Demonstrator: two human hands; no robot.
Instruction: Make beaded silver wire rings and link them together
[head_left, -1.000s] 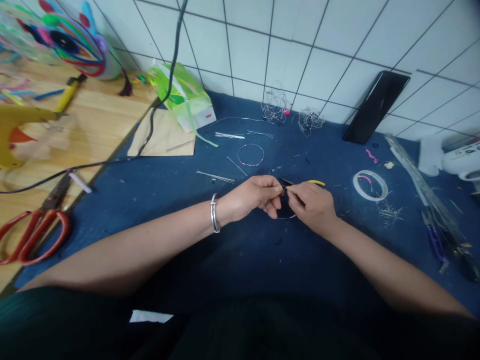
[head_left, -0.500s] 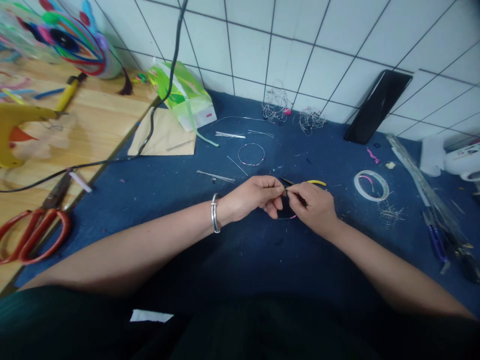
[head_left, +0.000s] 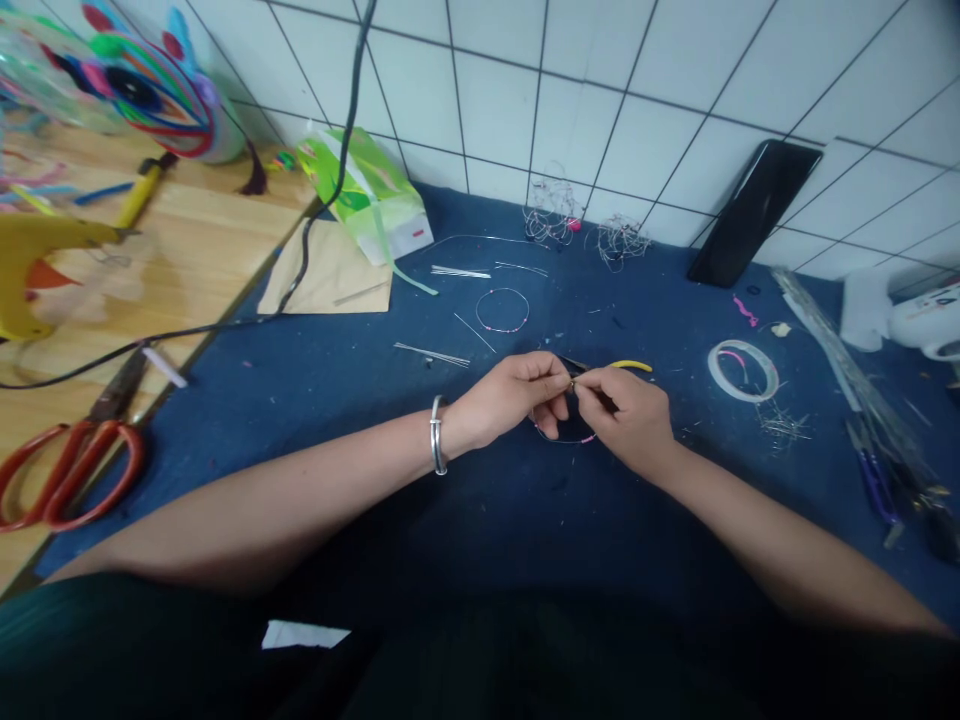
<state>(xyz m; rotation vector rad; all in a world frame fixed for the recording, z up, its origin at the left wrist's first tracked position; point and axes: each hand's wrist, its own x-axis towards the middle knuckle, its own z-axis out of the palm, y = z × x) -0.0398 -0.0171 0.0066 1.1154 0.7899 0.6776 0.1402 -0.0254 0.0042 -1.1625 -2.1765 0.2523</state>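
Over the blue work surface, my left hand, a silver bangle at its wrist, pinches part of a thin beaded wire loop. Fingertip to fingertip with it, my right hand also pinches the loop's ends. Pink beads show where the loop curves below my fingers; the joint itself is too small to make out. Just beyond my hands lie pliers with a yellow handle, partly hidden by them. Farther back rests a second wire loop with small pink beads.
Short straight wires lie left of my hands. To the right are a white tape-like ring and purple-handled pliers. A black phone leans on the tiled wall. Red-handled scissors and a black cable are at left.
Both hands keep their pinch with only slight finger movement. More of the beaded wire loop shows below my left fingers, and the left wrist has shifted slightly right.
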